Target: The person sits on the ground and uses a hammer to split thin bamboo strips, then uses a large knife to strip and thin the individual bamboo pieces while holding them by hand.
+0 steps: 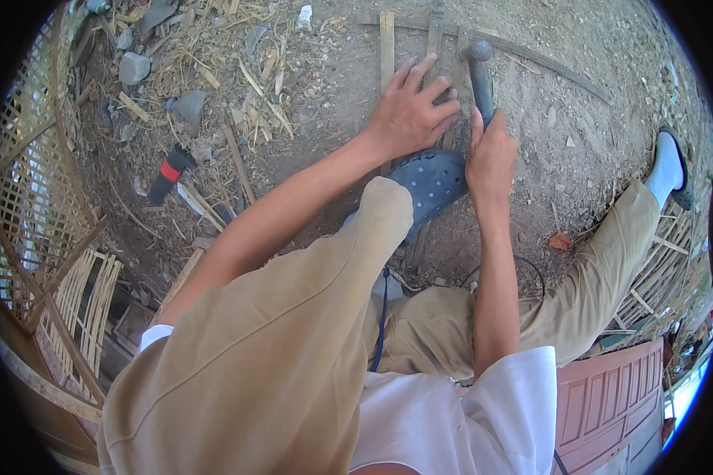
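Observation:
My left hand (410, 117) lies with its fingers spread over thin wooden slats (387, 49) on the ground, and its palm side is hidden. In my right hand (491, 156) is a dark hammer (481, 83), its round knob pointing away from me; the thumb runs along it and the fingers wrap round it. The hammer is close beside the slats, to the right of my left hand. Across the far ends of the slats runs a longer, curved wooden strip (550, 65). My foot in a dark perforated clog (428, 190) rests over their near ends.
Wood chips and splinters (269, 87) litter the dirt at the far left, with a grey stone (134, 68). A black and red cylinder (170, 174) lies left of my forearm. Woven lattice (36, 158) borders the left side. A reddish panelled door (610, 404) is at the lower right.

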`<action>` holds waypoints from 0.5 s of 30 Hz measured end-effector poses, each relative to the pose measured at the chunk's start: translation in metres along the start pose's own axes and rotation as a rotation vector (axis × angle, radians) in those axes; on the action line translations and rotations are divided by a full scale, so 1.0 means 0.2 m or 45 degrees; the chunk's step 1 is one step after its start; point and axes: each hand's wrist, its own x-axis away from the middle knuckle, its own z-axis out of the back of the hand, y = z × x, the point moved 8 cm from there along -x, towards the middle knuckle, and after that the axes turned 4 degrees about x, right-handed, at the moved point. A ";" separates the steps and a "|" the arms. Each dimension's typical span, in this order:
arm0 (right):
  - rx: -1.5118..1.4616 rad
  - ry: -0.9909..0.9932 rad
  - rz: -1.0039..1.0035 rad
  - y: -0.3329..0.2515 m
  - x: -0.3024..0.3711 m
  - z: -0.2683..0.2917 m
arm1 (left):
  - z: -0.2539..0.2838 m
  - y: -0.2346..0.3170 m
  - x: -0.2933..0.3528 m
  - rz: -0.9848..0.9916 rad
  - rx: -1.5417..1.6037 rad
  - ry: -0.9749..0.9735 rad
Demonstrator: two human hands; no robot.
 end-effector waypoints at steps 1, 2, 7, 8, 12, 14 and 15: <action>-0.014 0.009 0.009 -0.02 -0.06 0.01 | -0.01 0.00 -0.02 -0.018 0.010 0.007; -0.027 0.008 0.012 -0.03 -0.07 0.02 | -0.01 0.01 -0.01 -0.029 0.026 0.004; 0.023 -0.041 -0.018 -0.02 0.02 -0.01 | 0.00 -0.01 0.02 -0.037 0.014 0.000; 0.044 -0.070 -0.016 -0.02 0.04 -0.02 | 0.00 -0.01 0.01 -0.012 0.015 -0.015; -0.042 -0.008 -0.013 -0.03 -0.07 0.00 | -0.02 0.02 -0.01 -0.040 0.037 -0.013; -0.086 -0.013 0.030 -0.11 -0.09 -0.01 | -0.01 -0.01 -0.02 -0.060 -0.013 0.013; -0.087 -0.001 0.027 -0.10 -0.07 0.00 | 0.00 -0.01 -0.02 -0.072 -0.013 0.017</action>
